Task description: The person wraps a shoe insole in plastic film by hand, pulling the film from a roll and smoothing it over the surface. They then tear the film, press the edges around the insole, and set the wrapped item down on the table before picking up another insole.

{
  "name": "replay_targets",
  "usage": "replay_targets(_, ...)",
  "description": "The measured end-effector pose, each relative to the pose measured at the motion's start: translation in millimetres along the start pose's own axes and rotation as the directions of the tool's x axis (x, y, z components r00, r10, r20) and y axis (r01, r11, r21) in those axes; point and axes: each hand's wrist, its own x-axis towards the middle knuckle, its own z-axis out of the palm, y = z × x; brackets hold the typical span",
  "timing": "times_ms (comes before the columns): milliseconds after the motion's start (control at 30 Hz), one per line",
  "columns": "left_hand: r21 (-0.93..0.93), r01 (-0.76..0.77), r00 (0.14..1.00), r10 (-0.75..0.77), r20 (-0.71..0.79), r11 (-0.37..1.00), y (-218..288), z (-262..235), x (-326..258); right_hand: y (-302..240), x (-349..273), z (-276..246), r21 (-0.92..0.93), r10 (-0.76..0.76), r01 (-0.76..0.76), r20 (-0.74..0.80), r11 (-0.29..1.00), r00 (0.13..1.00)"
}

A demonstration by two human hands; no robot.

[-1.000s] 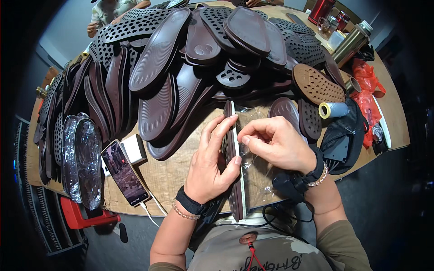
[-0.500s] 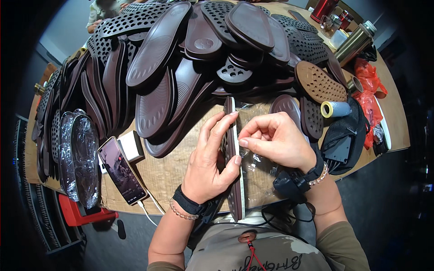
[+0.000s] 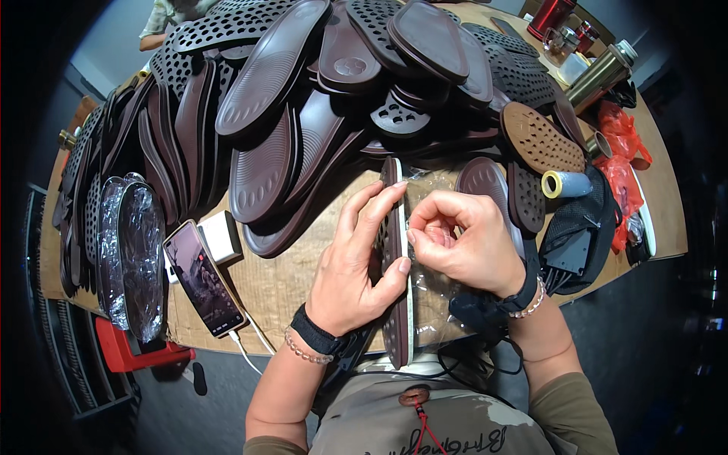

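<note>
On its edge, upright in front of me, stands a dark brown insole (image 3: pixel 391 337) with a whitish layer along its right side. My left hand (image 3: pixel 350 265) is closed around it, fingers over the upper part and thumb lower down. Just to the right, my right hand (image 3: pixel 470 246) is pinched at the whitish edge; whatever lies between its fingertips is too small to make out. Crinkled clear plastic film (image 3: pixel 434 292) lies on the table beneath the right hand.
A large pile of dark brown insoles (image 3: pixel 262 171) covers the table's far side. At left lie a film-wrapped pair (image 3: pixel 133 258), a phone (image 3: pixel 203 280) on a cable and a white charger (image 3: pixel 220 236). At right are a film roll (image 3: pixel 566 184), a tan insole (image 3: pixel 540 136) and red bags (image 3: pixel 620 174).
My right hand has shifted slightly along the whitish edge, still pinched. The left hand keeps its hold on the insole. The whole view has shifted a little.
</note>
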Motion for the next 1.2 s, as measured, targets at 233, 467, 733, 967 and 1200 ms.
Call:
replay_targets(233, -0.015, -0.018, 1.0, 0.018, -0.008, 1.0, -1, 2, 1, -3, -3, 1, -0.251, -0.287, 0.263, -0.063, 0.932, 0.956)
replay_targets(467, -0.001, -0.022, 1.0, 0.022, -0.019, 1.0, -1, 1, -1, -2, -1, -2, -0.394, -0.475, 0.445, 0.024, 0.804, 0.879)
replay_targets(733, -0.031, -0.002, 1.0, 0.001, -0.013, 1.0, -2, 4, 1, 1, -1, -4, -0.405, -0.592, 0.555, 0.04, 0.727, 0.805)
replay_targets(967, -0.035, -0.008, 0.999, 0.006, -0.037, 0.999, -3, 1, -1, 8, 2, -2, -0.39, -0.649, 0.614, 0.053, 0.686, 0.759)
replay_targets(1200, -0.007, -0.018, 1.0, 0.018, -0.01, 1.0, -5, 2, -2, 7, 1, -2, -0.39, -0.67, 0.634, 0.055, 0.668, 0.74)
